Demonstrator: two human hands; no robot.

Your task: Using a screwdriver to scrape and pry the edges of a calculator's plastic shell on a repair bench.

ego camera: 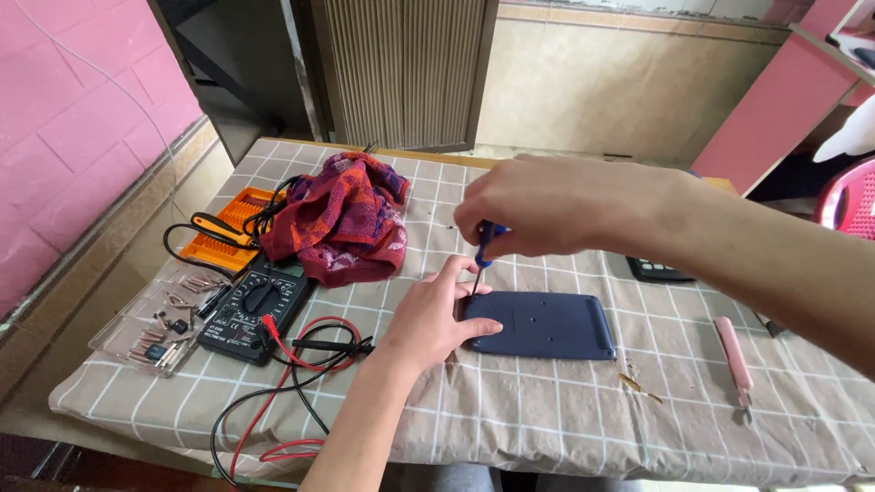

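Left hand (428, 319) lies flat, fingers spread, pressing the left edge of a dark blue rectangular case (540, 325) on the checked tablecloth (547, 410). Right hand (538, 208), just above those fingers, pinches a blue-handled screwdriver (483, 248), tip on the case corner. Black multimeter (252, 307) with an unreadable label panel and clear parts tray (150, 319) sit well left of the fingers.

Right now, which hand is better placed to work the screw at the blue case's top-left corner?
Right, likely. The right hand holds the blue-handled screwdriver upright with its tip at that corner of the dark blue case. The left hand holds no tool; it lies on the case's left edge, bracing it.
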